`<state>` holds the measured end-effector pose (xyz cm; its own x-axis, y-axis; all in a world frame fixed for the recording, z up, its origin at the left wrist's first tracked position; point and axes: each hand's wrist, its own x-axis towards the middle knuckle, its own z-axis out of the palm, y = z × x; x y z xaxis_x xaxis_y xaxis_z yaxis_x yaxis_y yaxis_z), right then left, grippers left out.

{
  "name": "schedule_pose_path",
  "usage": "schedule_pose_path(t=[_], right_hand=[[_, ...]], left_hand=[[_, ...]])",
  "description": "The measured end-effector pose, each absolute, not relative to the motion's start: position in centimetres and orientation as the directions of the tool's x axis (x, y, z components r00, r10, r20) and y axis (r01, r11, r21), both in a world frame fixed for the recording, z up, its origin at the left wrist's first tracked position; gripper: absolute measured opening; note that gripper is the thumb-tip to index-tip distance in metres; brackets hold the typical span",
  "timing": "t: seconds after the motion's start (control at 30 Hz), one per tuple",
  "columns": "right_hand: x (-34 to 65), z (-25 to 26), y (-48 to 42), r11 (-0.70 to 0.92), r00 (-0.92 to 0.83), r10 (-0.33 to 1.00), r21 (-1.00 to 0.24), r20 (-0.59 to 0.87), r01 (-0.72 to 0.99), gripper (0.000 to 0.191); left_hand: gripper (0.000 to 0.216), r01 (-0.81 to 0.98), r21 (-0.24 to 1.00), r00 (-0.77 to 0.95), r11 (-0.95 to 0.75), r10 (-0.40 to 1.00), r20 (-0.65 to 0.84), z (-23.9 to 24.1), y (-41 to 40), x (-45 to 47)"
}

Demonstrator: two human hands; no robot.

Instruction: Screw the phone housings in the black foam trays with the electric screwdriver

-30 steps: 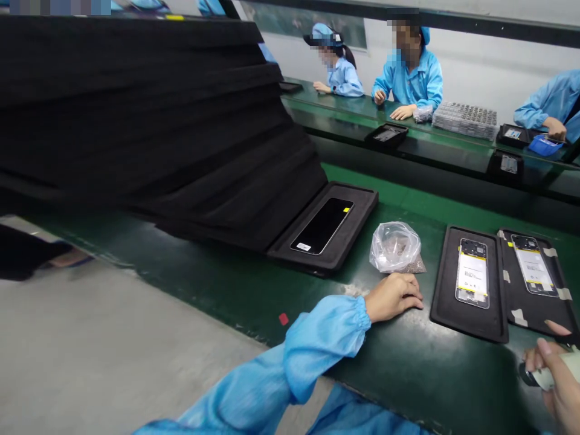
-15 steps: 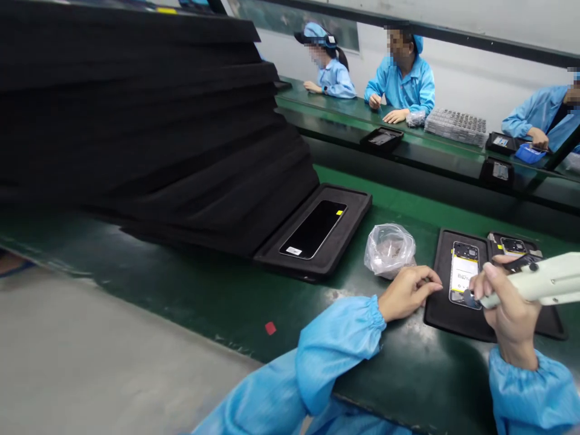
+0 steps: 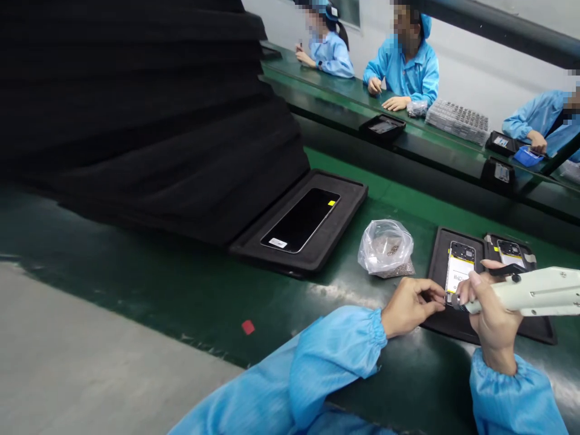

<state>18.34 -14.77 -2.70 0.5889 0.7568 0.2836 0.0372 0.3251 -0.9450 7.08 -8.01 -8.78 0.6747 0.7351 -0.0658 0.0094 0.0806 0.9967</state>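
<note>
- Pale cream electric screwdriver (image 3: 525,293) lies nearly level in the right hand (image 3: 492,314), fingers wrapped shut around its barrel, tip pointing to nine o'clock.
- Left hand (image 3: 410,305) is curled on the green tabletop (image 3: 181,284), fingertips pinched together right at the screwdriver's tip (whatever they pinch is too small to tell).
- Both meet over the near end of an open-backed phone with a yellow-edged label (image 3: 458,269), seated in a black foam tray (image 3: 437,257).
- Clear plastic bag of small dark parts (image 3: 385,248) sits at ten o'clock of the left hand, near it.
- Black-screened phone (image 3: 301,219) rests in another tray farther towards ten o'clock.
</note>
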Motion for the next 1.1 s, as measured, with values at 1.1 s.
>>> schedule_pose_path(t=[1.1], right_hand=[[18.3, -3.9, -14.6, 0.265, 0.543, 0.788, -0.956, 0.289, 0.123, 0.021]], left_hand=[[0.028, -0.105, 0.993, 0.679, -0.049, 0.726, 0.108, -8.9, -8.2, 7.1]])
